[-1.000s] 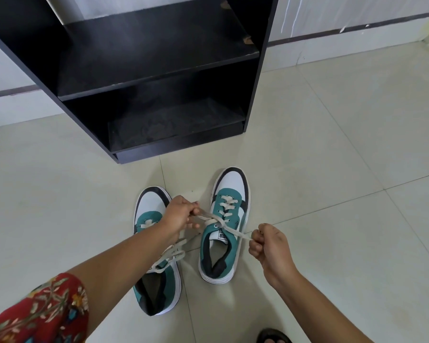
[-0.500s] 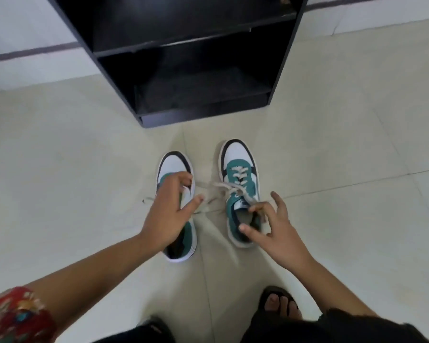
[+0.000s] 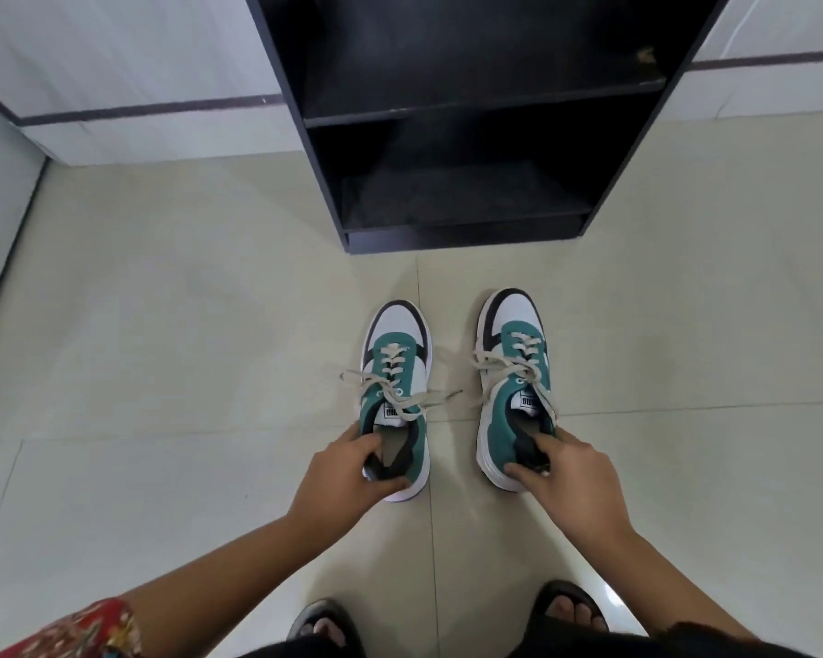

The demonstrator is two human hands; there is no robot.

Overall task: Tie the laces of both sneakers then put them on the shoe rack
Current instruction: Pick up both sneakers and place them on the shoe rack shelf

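Observation:
Two teal, white and black sneakers stand side by side on the tiled floor, toes pointing at the rack. The left sneaker has its cream laces tied in a bow; my left hand grips its heel collar, fingers inside the opening. The right sneaker also shows a tied bow, and my right hand holds its heel with fingers in the opening. The black shoe rack stands just beyond them, with both visible shelves empty.
My feet in dark sandals stand at the bottom edge. A white wall with a dark stripe runs behind the rack, and another wall closes the left side. Pale floor tiles spread around the shoes.
Both hands let go of the right sneaker's laces and moved back to the heels. Each hand now grips one sneaker's collar. The view has shifted so the rack sits straight ahead.

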